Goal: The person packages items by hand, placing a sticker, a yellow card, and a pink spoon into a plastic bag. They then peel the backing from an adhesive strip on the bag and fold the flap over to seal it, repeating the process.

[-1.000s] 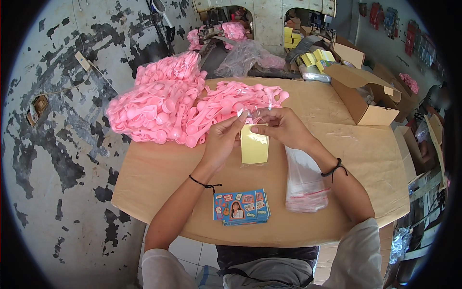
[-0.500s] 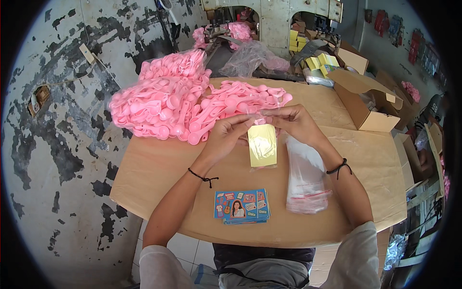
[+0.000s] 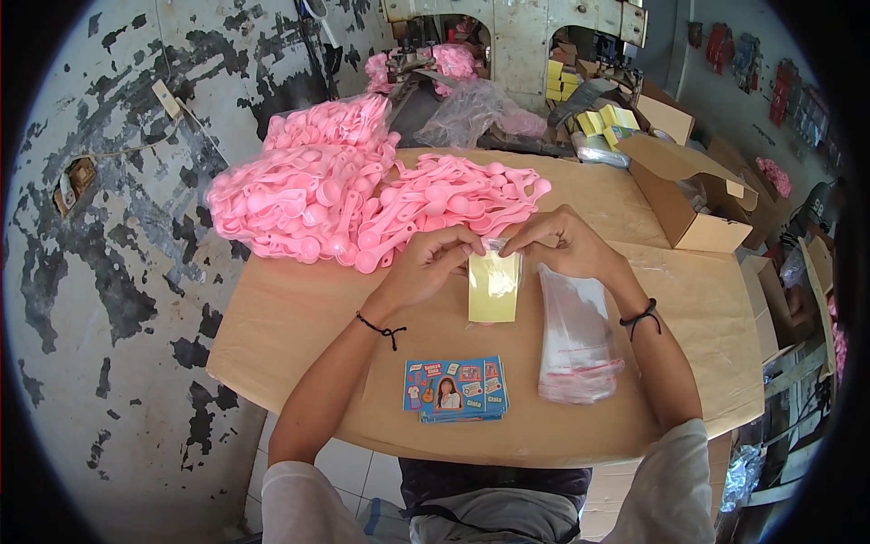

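Between my hands hangs a small clear plastic bag (image 3: 492, 288) with a yellow card inside. My left hand (image 3: 430, 265) pinches its upper left corner. With thumb and fingertips, my right hand (image 3: 571, 245) grips the upper right corner. A bit of pink peeks out at the bag's lower end. Below it on the table lies a stack of blue printed cards (image 3: 455, 390). A pile of flat clear plastic bags (image 3: 580, 335) rests beside my right forearm. Beyond my hands, loose pink plastic spoons (image 3: 462, 192) are heaped.
Large clear sacks of pink spoons (image 3: 304, 186) stand at the table's far left. An open cardboard box (image 3: 689, 195) sits at the far right, near small yellow boxes (image 3: 603, 122). Brown paper (image 3: 299, 335) covers the table. A peeling wall (image 3: 118, 272) runs along the left.
My fingers have spread apart along the bag's top edge and come down slightly. The bag has dropped a little toward me. The stacks on the table stay put.
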The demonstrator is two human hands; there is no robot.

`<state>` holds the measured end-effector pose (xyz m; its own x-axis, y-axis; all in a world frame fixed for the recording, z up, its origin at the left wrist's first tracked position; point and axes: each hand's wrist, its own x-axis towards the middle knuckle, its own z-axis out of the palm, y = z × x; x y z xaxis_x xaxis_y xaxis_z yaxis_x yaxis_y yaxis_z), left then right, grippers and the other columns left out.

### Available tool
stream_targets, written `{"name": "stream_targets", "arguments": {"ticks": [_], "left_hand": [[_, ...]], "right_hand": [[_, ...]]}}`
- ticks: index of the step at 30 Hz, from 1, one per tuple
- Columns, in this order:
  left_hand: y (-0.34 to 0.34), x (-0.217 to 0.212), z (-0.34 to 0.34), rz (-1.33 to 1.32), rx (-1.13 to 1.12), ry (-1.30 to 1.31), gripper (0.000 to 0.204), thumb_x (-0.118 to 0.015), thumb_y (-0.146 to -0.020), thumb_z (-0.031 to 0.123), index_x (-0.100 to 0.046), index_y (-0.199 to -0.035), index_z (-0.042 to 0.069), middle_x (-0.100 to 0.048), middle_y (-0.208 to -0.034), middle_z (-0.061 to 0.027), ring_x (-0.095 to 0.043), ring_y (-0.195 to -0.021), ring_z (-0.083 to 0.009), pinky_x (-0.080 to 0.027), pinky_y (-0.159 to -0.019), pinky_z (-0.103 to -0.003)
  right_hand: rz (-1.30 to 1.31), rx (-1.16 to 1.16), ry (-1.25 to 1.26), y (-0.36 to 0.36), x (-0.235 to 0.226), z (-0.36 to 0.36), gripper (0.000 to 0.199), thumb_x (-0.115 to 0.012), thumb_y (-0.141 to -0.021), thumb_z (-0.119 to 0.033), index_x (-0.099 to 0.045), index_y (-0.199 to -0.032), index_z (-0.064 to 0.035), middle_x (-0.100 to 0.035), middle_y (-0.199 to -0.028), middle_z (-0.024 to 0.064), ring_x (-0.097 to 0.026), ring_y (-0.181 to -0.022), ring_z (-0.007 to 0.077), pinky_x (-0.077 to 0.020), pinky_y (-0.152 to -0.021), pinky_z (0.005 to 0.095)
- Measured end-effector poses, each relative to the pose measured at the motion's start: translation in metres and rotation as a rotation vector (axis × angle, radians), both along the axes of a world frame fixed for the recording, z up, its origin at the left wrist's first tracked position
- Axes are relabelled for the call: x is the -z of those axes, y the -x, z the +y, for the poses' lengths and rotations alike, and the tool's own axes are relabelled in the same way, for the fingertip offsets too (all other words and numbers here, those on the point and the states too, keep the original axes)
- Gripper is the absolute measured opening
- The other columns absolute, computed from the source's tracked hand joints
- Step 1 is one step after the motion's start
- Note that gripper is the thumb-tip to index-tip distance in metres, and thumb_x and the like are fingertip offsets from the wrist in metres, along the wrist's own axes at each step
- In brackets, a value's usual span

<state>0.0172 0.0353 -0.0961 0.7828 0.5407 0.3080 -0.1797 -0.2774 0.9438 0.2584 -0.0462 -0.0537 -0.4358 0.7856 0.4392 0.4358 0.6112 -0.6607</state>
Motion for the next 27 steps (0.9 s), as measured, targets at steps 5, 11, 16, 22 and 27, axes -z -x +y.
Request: {"name": "stream_targets", "arguments": {"ticks": [5, 11, 16, 22, 27], "left_hand": [[0.001, 0.003, -0.001, -0.078, -0.005, 0.1, 0.008, -0.057, -0.095, 0.008, -0.058, -0.096, 0.0, -0.059, -0.093, -0.0024, -0.064, -0.086, -0.0108, -0.056, -0.074, -0.025], [-0.008, 0.0, -0.007, 0.026, -0.108, -0.113, 0.022, -0.074, -0.084, 0.008, -0.054, -0.09, 0.002, -0.055, -0.092, -0.0008, -0.065, -0.077, -0.0091, -0.053, -0.067, -0.02], [-0.003, 0.002, -0.005, 0.049, -0.139, -0.206, 0.034, -0.079, -0.078, 0.009, -0.054, -0.101, 0.002, -0.058, -0.091, -0.0022, -0.067, -0.078, -0.0114, -0.054, -0.065, -0.02], [-0.007, -0.016, -0.015, 0.059, -0.126, -0.185, 0.043, -0.077, -0.079, 0.006, -0.051, -0.114, 0.004, -0.066, -0.096, -0.0076, -0.067, -0.076, -0.012, -0.056, -0.063, -0.023], [0.004, -0.013, -0.009, 0.017, -0.106, -0.074, 0.034, -0.072, -0.083, 0.005, -0.055, -0.112, 0.002, -0.068, -0.092, -0.0069, -0.066, -0.07, -0.011, -0.053, -0.06, -0.022]], "right_hand": [[-0.02, -0.011, -0.035, 0.003, -0.001, -0.001, 0.03, -0.055, -0.077, 0.007, -0.074, -0.098, -0.003, -0.073, -0.091, 0.0096, -0.068, -0.084, 0.0175, -0.0516, -0.079, 0.0296], [-0.237, 0.072, -0.114, -0.009, -0.009, -0.004, 0.023, -0.055, -0.075, 0.006, -0.069, -0.092, 0.0006, -0.071, -0.085, 0.0108, -0.068, -0.085, 0.0186, -0.0513, -0.074, 0.0313], [0.086, 0.175, 0.229, 0.012, -0.015, -0.011, 0.028, -0.065, -0.087, -0.01, -0.058, -0.112, -0.0007, -0.068, -0.084, 0.0084, -0.064, -0.08, 0.0144, -0.051, -0.071, 0.0294], [-0.011, 0.098, 0.264, 0.004, -0.01, -0.009, 0.021, -0.068, -0.089, -0.017, -0.064, -0.1, 0.0004, -0.067, -0.081, 0.0056, -0.06, -0.076, 0.0092, -0.0496, -0.068, 0.0264], [-0.015, 0.256, 0.173, 0.003, -0.065, -0.04, 0.017, -0.068, -0.09, -0.015, -0.064, -0.098, 0.0, -0.064, -0.08, 0.0009, -0.055, -0.071, 0.0064, -0.0461, -0.064, 0.0242]]}}
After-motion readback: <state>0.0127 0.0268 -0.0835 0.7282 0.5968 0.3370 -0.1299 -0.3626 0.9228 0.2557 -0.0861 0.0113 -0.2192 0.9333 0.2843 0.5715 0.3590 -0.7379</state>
